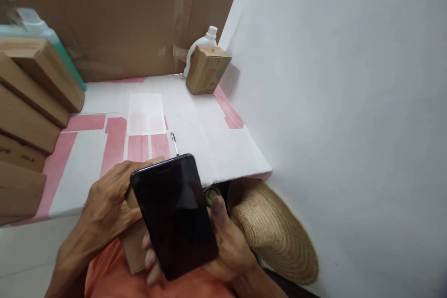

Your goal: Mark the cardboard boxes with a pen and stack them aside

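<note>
A black smartphone (pixel 176 219) with a dark screen lies tilted in my right hand (pixel 232 242), its thumb along one edge and its fingers wrapped round the other. Just to the left, my left hand (pixel 110 195) is closed round a small brown cardboard box (pixel 134 247). The phone hides much of that box and the tips of some left fingers. Beyond the phone's top edge a pen (pixel 173 142) lies on the pink and white tabletop (pixel 188 116).
Several cardboard boxes (pixel 28 107) stack at the left, before a green bottle (pixel 63 46). A white bottle (pixel 209 35) stands behind a small carton (pixel 209 70). A translucent sheet (pixel 146 111) lies mid-table. A straw hat (pixel 275 228) sits by the wall (pixel 342 102); a cardboard panel (pixel 122 23) backs the table.
</note>
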`<state>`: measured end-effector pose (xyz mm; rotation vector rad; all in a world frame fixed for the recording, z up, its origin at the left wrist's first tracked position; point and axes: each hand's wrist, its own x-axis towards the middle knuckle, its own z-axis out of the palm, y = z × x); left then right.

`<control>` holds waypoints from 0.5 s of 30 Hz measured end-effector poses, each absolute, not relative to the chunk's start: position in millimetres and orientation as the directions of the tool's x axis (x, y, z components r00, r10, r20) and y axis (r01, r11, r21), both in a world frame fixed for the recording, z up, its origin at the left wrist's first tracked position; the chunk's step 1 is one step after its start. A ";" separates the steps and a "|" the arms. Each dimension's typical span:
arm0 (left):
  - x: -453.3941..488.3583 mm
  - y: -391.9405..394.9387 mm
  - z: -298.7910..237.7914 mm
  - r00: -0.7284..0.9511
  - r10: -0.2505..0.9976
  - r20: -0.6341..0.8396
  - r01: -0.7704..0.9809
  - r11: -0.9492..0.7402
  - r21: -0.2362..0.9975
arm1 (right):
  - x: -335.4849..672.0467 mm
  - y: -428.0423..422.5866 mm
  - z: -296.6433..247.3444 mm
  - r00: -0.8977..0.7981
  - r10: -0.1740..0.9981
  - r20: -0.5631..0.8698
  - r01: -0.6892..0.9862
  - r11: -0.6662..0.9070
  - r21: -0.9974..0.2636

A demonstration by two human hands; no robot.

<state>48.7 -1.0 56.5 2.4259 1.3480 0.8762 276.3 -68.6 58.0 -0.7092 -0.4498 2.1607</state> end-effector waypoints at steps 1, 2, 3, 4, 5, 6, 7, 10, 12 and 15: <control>49.5 -1.1 57.0 0.403 0.833 0.379 0.693 -0.549 0.468 | 272.2 -69.2 57.2 -0.546 0.770 -0.329 -0.595 -0.633 -0.495; 50.3 -1.0 57.5 0.410 0.834 0.370 0.693 -0.549 0.468 | 269.1 -69.7 56.2 -0.573 0.749 -0.331 -0.598 -0.659 -0.456; 51.1 -0.8 58.2 0.416 0.836 0.359 0.693 -0.547 0.470 | 266.9 -70.2 55.1 -0.606 0.720 -0.338 -0.591 -0.692 -0.416; 51.8 -0.4 59.1 0.421 0.839 0.346 0.690 -0.544 0.478 | 265.6 -70.7 53.8 -0.635 0.692 -0.342 -0.578 -0.720 -0.383; 52.3 0.0 60.1 0.422 0.843 0.335 0.683 -0.538 0.493 | 265.0 -71.2 52.3 -0.658 0.668 -0.347 -0.565 -0.743 -0.359; 52.7 0.4 61.2 0.419 0.847 0.326 0.674 -0.531 0.514 | 264.9 -71.6 50.8 -0.677 0.646 -0.352 -0.549 -0.762 -0.342; 52.9 0.8 62.3 0.412 0.853 0.320 0.664 -0.521 0.537 | 264.9 -71.7 49.4 -0.692 0.627 -0.359 -0.534 -0.778 -0.329; 52.8 1.3 65.8 0.381 0.873 0.306 0.645 -0.488 0.588 | 263.9 -70.7 46.6 -0.695 0.614 -0.375 -0.524 -0.789 -0.321; 52.1 1.4 67.3 0.361 0.891 0.275 0.644 -0.452 0.618 | 262.1 -69.2 45.6 -0.681 0.631 -0.372 -0.539 -0.776 -0.328; 50.0 1.9 66.2 0.357 0.897 0.261 0.634 -0.438 0.637 | 263.4 -65.2 44.8 -0.654 0.646 -0.394 -0.531 -0.763 -0.369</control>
